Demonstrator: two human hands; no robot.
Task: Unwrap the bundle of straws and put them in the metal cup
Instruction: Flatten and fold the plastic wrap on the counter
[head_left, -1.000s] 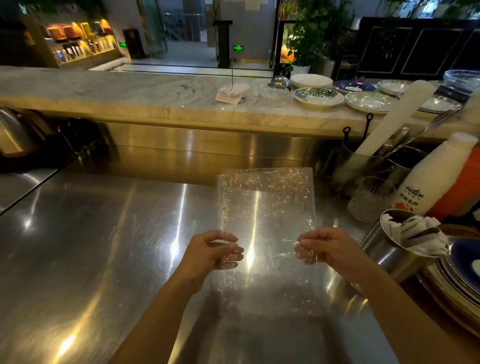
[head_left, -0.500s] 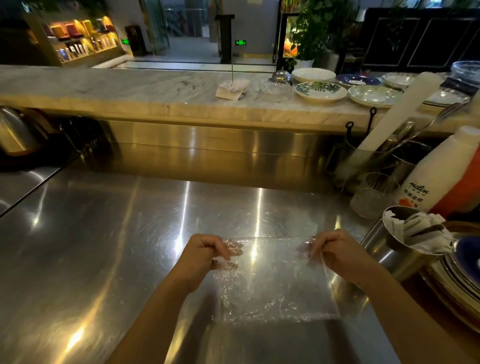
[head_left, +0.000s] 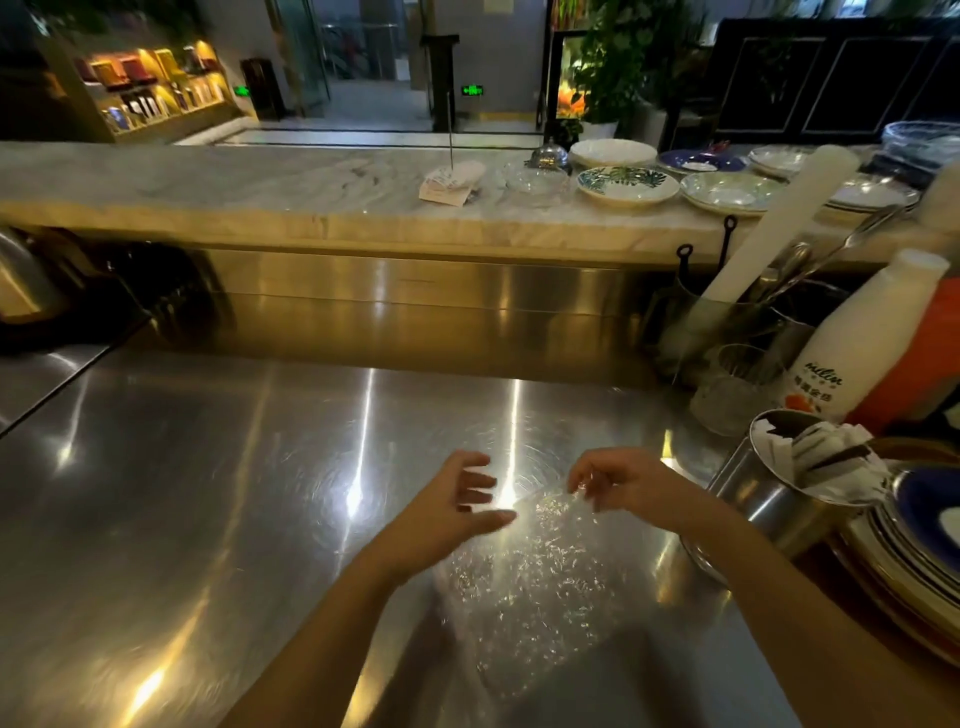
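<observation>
A clear, crinkled plastic wrapper (head_left: 535, 587) lies flat on the steel counter (head_left: 208, 493) in front of me. My right hand (head_left: 628, 483) pinches its far right corner, which lifts slightly toward the fingertips. My left hand (head_left: 452, 506) hovers at the wrapper's far left edge with fingers spread and nothing in it. The metal cup (head_left: 763, 501) stands to the right of my right wrist, tilted toward me. Paper-wrapped straws (head_left: 821, 452) fill its mouth.
A stack of plates (head_left: 914, 545) sits at the right edge beside the cup. Behind it are a white bottle (head_left: 867, 338), a glass (head_left: 732, 389) and a utensil holder (head_left: 727, 322). Several plates (head_left: 626, 184) line the marble ledge at the back.
The wrapper, held upright a second ago, has been folded down and laid on the counter. My left hand has let go of it and spread its fingers.
</observation>
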